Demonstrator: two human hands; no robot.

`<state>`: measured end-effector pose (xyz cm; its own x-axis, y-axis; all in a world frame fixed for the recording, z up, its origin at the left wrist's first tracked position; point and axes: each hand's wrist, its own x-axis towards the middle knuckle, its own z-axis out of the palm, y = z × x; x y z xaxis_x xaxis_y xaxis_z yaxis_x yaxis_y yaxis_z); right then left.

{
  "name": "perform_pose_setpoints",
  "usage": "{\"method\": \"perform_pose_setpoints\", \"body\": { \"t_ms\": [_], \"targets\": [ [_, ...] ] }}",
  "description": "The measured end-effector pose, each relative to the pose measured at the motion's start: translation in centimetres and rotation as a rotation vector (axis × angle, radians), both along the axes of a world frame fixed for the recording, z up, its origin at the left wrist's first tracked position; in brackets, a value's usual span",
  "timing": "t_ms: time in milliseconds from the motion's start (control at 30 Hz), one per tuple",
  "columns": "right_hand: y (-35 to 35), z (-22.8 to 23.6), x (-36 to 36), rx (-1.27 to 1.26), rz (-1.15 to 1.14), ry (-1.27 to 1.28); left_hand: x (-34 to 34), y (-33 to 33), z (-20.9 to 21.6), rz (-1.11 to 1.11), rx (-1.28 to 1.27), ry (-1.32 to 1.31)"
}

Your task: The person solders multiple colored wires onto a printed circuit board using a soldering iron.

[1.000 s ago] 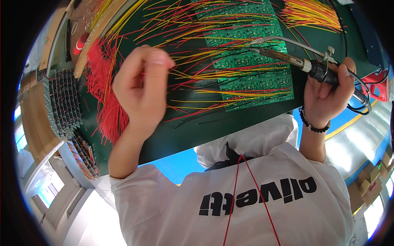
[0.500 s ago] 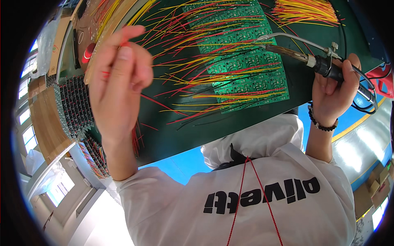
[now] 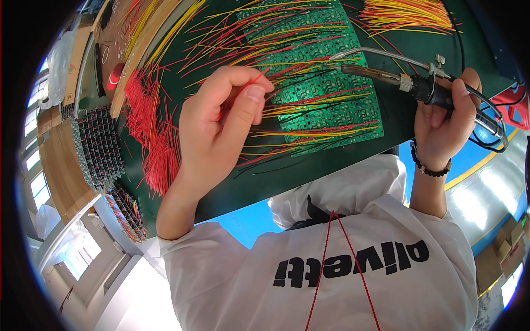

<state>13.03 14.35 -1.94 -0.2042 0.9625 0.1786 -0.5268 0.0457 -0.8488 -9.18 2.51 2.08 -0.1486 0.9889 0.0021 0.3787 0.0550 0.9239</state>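
My left hand (image 3: 218, 124) is closed in a pinch on a red wire (image 3: 261, 74), whose tip shows at the fingertips. It hovers at the left edge of a green circuit board panel (image 3: 361, 113). Rows of red, yellow and black wires lie across that panel, their loose ends trailing leftward. At the right, my right hand (image 3: 447, 118) grips a soldering iron (image 3: 430, 91) by its black handle. The iron's tip points left over the board, with a curved metal feed tube (image 3: 386, 53) clamped alongside it.
A heap of red wires (image 3: 157, 132) lies left of my left hand. Red and yellow wires (image 3: 406, 15) are bundled at the far right. A wooden strip (image 3: 149, 44) borders the dark green table's left side. The iron's cable (image 3: 499, 129) loops beyond my right hand.
My left hand has moved right from over the red wire heap to the board's edge, uncovering the heap. The soldering iron has shifted slightly left in my right hand.
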Motion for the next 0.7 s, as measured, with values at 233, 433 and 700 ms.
{"method": "perform_pose_setpoints", "body": {
  "t_ms": [233, 433, 700],
  "targets": [
    [-0.1, 0.3, -0.2, 0.036, 0.006, -0.162, 1.2, 0.2, -0.2, 0.027, 0.168, 0.489],
    [-0.1, -0.1, -0.1, 0.01, 0.003, -0.037, 1.6, 0.5, -1.7, 0.013, 0.335, 0.57],
    [-1.0, 0.7, -0.7, 0.001, -0.04, -0.152, 0.4, 0.4, -3.4, -0.082, 0.588, 0.839]
  ]
}}
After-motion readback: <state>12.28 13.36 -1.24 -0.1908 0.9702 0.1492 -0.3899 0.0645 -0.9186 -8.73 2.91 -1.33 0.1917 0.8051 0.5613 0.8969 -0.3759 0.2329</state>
